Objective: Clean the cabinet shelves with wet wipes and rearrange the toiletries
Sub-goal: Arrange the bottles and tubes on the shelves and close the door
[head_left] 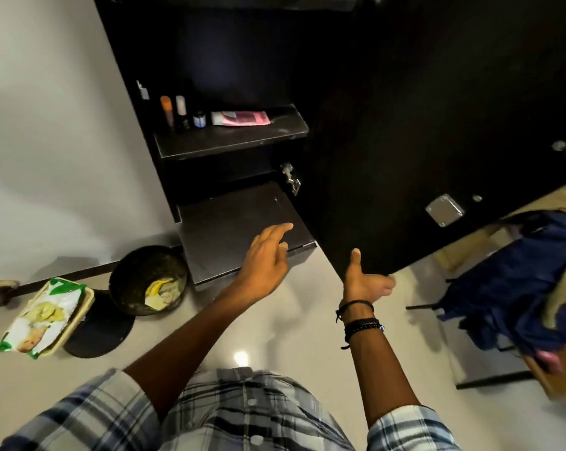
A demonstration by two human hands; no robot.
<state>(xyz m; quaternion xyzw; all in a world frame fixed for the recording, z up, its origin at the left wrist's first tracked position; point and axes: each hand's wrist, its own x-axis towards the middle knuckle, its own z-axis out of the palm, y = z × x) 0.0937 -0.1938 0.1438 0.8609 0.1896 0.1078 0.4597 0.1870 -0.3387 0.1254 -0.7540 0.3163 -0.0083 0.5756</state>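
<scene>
Right hand (366, 281) gripping the bottom corner of the open black cabinet door (421, 125), left hand (265, 258) spread loose over the bare lower shelf (229, 229), toiletries (184, 113) lined along the upper shelf (229, 139) mid-frame, wet wipes pack (44, 315) lower left

The upper shelf (229, 143) carries small bottles (181, 112) and a pink tube (241, 118) at twelve o'clock — the bottom shelf (229, 229) lies bare. The floor (275, 320) holds a wet-wipes pack (44, 317) and black bin (148, 279) at nine o'clock.

Black cabinet (405, 109), pink-and-white tube (241, 118) on its shelf, orange-capped bottle (166, 107), green-yellow-white wipes pack (44, 317), blue-white plaid shirt (236, 415), navy cloth (529, 281).
</scene>
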